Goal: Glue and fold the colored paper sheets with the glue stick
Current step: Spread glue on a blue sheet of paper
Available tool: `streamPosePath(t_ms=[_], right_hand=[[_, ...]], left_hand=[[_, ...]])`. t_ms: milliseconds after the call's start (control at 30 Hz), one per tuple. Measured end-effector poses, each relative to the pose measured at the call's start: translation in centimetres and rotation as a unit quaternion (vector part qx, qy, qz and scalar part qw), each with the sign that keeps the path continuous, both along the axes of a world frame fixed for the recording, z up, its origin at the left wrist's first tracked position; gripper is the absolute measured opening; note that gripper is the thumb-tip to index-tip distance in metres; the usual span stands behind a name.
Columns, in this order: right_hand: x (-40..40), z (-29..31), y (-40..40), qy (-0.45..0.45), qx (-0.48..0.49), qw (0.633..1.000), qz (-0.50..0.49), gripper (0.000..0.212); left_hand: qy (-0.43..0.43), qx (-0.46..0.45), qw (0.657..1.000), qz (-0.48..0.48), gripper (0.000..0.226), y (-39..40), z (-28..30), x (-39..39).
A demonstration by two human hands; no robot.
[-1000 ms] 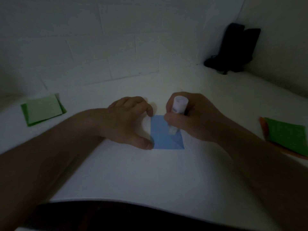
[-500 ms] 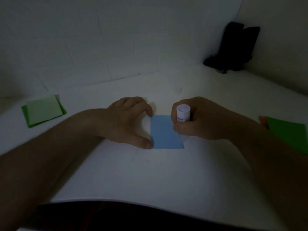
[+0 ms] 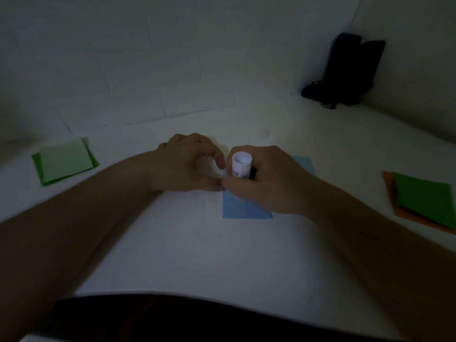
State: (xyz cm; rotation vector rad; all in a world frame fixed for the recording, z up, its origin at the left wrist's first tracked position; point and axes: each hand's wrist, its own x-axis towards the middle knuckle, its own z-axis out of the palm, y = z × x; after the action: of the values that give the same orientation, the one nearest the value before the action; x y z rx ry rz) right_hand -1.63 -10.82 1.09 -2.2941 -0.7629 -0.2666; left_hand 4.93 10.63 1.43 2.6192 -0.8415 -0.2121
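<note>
A light blue paper sheet (image 3: 244, 208) lies flat in the middle of the white table (image 3: 222, 255). My right hand (image 3: 269, 183) grips a white glue stick (image 3: 241, 164) upright over the sheet's left part and covers much of the paper. My left hand (image 3: 190, 166) rests beside the sheet's left edge, fingers curled, thumb and forefinger tips touching the edge near the glue stick. The stick's lower end is hidden by my fingers.
A stack of light and darker green paper (image 3: 64, 162) lies at the far left. A dark green sheet (image 3: 424, 198) on an orange sheet (image 3: 409, 218) lies at the right edge. A black object (image 3: 345, 72) stands in the back right corner against the wall.
My right hand has carried the glue stick from the sheet's right edge to its left side, next to my left fingertips. The left hand's thumb has drawn up closer to its forefinger.
</note>
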Motion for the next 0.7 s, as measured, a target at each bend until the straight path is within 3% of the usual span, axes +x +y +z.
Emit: streamPosePath(t_ms=[267,367,600,700], right_hand=[[-0.5,0.0,1.3,0.078,0.051,0.996,0.018,0.023],[-0.3,0.5,0.9,0.049,0.075,0.996,0.000,0.035],[-0.3,0.0,0.2,0.027,0.023,0.999,-0.008,0.026],[-0.6,-0.1,0.7,0.031,0.028,0.999,0.010,0.023]], left_hand=[[-0.025,-0.013,1.000,-0.006,0.057,0.3,-0.9,0.6],[-0.013,-0.003,1.000,-0.005,0.040,0.2,-0.6,0.4],[0.017,0.005,1.000,0.016,0.038,0.1,0.3,-0.4],[0.013,0.024,1.000,0.008,0.051,0.2,0.2,-0.1]])
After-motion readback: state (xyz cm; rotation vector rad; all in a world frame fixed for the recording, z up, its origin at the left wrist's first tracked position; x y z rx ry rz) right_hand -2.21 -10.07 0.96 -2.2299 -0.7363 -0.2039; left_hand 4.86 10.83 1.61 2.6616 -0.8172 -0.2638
